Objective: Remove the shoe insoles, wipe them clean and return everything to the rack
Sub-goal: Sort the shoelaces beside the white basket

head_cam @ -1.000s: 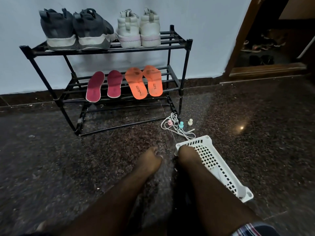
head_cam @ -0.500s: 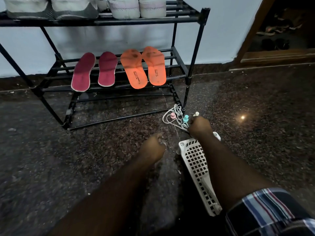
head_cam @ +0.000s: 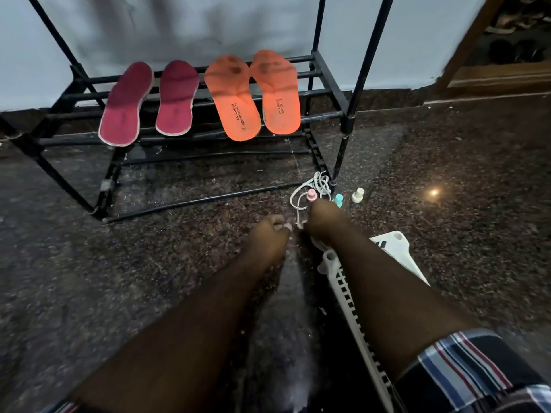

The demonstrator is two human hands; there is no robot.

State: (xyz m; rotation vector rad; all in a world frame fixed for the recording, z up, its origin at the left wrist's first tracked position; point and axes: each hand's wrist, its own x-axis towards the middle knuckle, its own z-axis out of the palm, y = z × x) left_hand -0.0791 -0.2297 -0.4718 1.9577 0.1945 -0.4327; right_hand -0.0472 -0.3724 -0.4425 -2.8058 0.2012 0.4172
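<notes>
The 4 insoles lie across the middle shelf of the black rack (head_cam: 346, 114) in the upper half of the frame: 2 maroon insoles (head_cam: 149, 102) on the left, 2 orange insoles (head_cam: 253, 93) beside them. Below, near center, my left hand (head_cam: 269, 234) and right hand (head_cam: 323, 219) meet at the tangle of white laces (head_cam: 316, 186) on the floor by the rack's foot. The left hand's fingers are curled, seemingly pinching a lace end; the right hand's grip I cannot tell, as only its back shows. I would gather every loop in 1 pull, steering clear of the pink (head_cam: 312, 194), teal (head_cam: 338, 199) and cream (head_cam: 357, 194) pegs. The white perforated basket (head_cam: 396, 245) at lower right lies tipped under my right forearm; its contents are hidden.
</notes>
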